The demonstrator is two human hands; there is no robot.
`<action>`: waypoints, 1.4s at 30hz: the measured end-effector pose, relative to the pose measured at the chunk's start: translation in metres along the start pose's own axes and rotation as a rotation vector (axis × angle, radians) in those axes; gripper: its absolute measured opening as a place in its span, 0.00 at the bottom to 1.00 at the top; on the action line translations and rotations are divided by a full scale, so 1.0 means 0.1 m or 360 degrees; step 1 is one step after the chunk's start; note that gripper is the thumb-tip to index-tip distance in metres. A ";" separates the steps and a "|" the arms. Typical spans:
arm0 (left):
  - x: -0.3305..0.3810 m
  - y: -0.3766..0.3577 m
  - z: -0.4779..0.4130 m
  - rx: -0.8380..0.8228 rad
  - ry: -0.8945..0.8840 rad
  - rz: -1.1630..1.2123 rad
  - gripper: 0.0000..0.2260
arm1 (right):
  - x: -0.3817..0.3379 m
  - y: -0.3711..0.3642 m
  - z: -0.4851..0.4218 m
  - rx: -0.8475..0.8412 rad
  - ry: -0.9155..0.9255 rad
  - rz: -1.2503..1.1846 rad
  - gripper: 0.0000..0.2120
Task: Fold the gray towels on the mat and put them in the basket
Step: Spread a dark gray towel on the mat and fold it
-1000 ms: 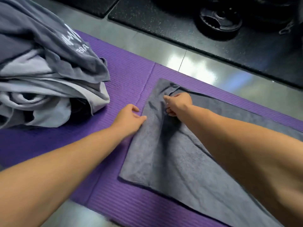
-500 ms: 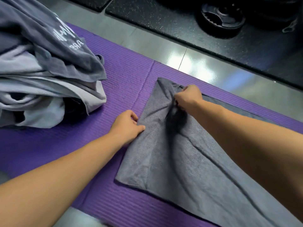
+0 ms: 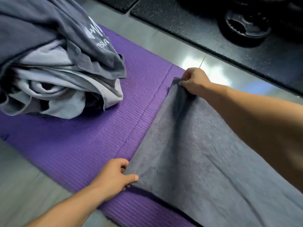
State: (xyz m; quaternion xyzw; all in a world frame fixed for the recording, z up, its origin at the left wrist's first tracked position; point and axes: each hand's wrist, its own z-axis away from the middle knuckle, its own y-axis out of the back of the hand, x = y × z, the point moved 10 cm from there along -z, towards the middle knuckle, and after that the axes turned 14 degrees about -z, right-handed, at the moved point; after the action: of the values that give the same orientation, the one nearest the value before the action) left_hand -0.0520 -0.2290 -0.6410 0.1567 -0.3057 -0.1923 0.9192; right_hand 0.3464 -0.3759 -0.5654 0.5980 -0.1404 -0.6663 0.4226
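While the head view looks down, mat: a purple ribbed foam mat (image 3: 98, 145) runs slantwise across the pale gray tiled floor (image 3: 19, 185), with a seam line down its middle.
Towel in play: a dark gray terry towel (image 3: 205, 153) lies spread on the right half of the mat, and its left edge sits just beside that seam.
Left hand: the left hand (image 3: 114, 174) has the towel's near left corner, thumb flat on top and fingers curled under the edge. A firm pinch!
Right hand: the right hand (image 3: 195, 81) is up at the far left corner, fingers curled tight around bunched cloth, and a raised fold runs down from the grip.
Forearms: both are bare, and the right one crosses above the towel.
Waiting pile: a rumpled heap of light and dark gray towels (image 3: 57, 71) sits on the mat's far left, well apart from the hands. White lettering (image 3: 98, 38) shows on its top layer, too blurred to read.
Beyond the mat: black speckled rubber flooring (image 3: 180, 18) carries a black round weight plate (image 3: 246, 25).
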 end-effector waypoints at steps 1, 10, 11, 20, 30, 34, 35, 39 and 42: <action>-0.04 0.07 0.01 0.0074 0.0031 0.0082 0.08 | -0.03 0.06 -0.04 0.0027 -0.0001 -0.0060 0.06; -0.27 -0.07 0.18 0.0119 0.0435 0.1799 0.07 | 0.01 -0.18 -0.05 -0.0209 -0.0247 -0.0550 0.09; -0.29 -0.12 0.19 0.0094 0.0437 0.1950 0.09 | 0.01 -0.19 -0.05 -0.0194 -0.0271 -0.0552 0.09; -0.14 -0.28 0.24 0.0036 0.0342 0.2336 0.09 | -0.18 -0.21 -0.20 -0.0299 -0.0102 0.0099 0.13; -0.36 0.19 0.00 0.0441 0.0169 0.1831 0.04 | -0.35 -0.04 -0.30 -0.0163 -0.0073 -0.0289 0.03; -0.37 0.39 -0.07 0.0530 0.0085 0.1685 0.06 | -0.39 -0.08 -0.27 -0.0109 -0.0014 -0.0516 0.07; -0.36 0.43 -0.06 0.0550 0.0056 0.1640 0.06 | -0.40 -0.06 -0.27 -0.0059 -0.0014 -0.0560 0.07; -0.11 0.60 0.09 0.0663 -0.0197 0.1175 0.06 | -0.40 0.04 -0.21 0.0016 -0.0007 -0.0646 0.06; 0.30 0.67 0.23 0.0617 -0.0561 0.0654 0.07 | -0.45 0.13 -0.09 -0.0085 0.0097 -0.0433 0.03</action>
State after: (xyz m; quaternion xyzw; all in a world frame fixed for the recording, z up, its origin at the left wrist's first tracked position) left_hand -0.0271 -0.1872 -0.5808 0.2282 -0.5162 0.0349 0.8248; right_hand 0.3562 -0.3479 -0.5283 0.6201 -0.0273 -0.7024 0.3483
